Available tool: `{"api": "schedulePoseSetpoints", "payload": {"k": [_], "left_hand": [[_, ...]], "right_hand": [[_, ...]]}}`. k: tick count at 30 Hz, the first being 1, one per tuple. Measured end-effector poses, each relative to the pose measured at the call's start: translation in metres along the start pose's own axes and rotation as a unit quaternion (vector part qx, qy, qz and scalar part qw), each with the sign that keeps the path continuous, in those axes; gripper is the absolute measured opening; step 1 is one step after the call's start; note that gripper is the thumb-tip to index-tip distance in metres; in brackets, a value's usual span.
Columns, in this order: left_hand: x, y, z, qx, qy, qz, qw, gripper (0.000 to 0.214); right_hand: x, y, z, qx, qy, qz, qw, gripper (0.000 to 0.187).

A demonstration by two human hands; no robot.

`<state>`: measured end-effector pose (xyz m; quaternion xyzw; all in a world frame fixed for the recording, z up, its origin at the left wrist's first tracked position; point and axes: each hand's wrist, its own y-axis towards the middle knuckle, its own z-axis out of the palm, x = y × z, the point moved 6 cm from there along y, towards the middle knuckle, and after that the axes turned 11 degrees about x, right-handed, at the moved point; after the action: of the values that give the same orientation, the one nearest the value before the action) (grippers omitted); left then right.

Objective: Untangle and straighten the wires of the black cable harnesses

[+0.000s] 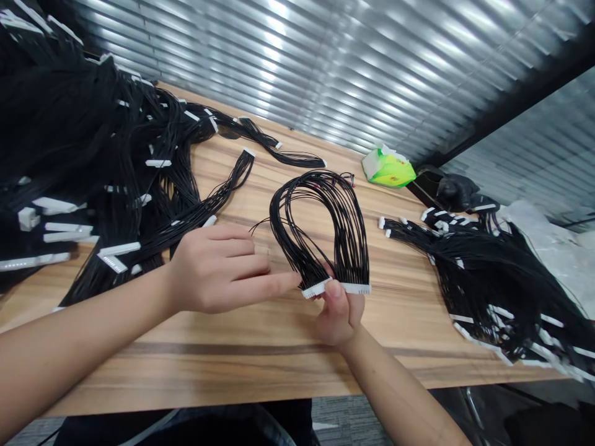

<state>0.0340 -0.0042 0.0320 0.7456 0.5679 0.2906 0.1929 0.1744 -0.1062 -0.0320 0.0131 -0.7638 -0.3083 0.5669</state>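
Note:
A wiring harness (356,229) of many thin black wires is bent into a loop above the table, its two white connectors side by side at the near end. My right hand (341,313) pinches both connectors, the thumb on top where their inner ends meet. My left hand (223,269) has its index finger stretched to the wires just above the left connector (317,288); its other fingers are curled and I see nothing held in them. Whether that fingertip touches the wires, I cannot tell.
A large heap of black harnesses (106,148) covers the table's left side. Another pile (493,272) lies at the right, near clear plastic bags (543,235). A green tissue pack (390,168) sits at the back, before the shiny blinds (297,68). Loose harnesses (279,152) lie along the far edge.

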Motion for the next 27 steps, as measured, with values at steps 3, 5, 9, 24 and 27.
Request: {"api": "schedulePoseSetpoints", "payload": {"k": [3,5,9,24,27], "left_hand": [[-0.001,0.001,-0.001,-0.004,0.011,0.006,1.000,0.024],[-0.003,0.001,-0.003,-0.020,0.018,0.013,1.000,0.020],[-0.003,0.001,-0.001,-0.014,0.010,0.018,1.000,0.023],[0.004,0.023,-0.004,0.083,-0.023,-0.017,0.996,0.016],[0.007,0.021,-0.006,0.082,-0.017,-0.022,0.996,0.014]], "right_hand": [[0.000,0.000,0.001,-0.004,0.016,0.006,1.000,0.034],[0.001,0.001,0.002,-0.002,0.021,0.008,1.000,0.032],[0.006,0.007,0.005,-0.004,0.064,0.017,0.998,0.028],[-0.001,0.000,0.004,0.027,0.013,0.031,0.999,0.034],[-0.001,0.002,0.001,0.012,0.013,0.036,0.999,0.034]]}}
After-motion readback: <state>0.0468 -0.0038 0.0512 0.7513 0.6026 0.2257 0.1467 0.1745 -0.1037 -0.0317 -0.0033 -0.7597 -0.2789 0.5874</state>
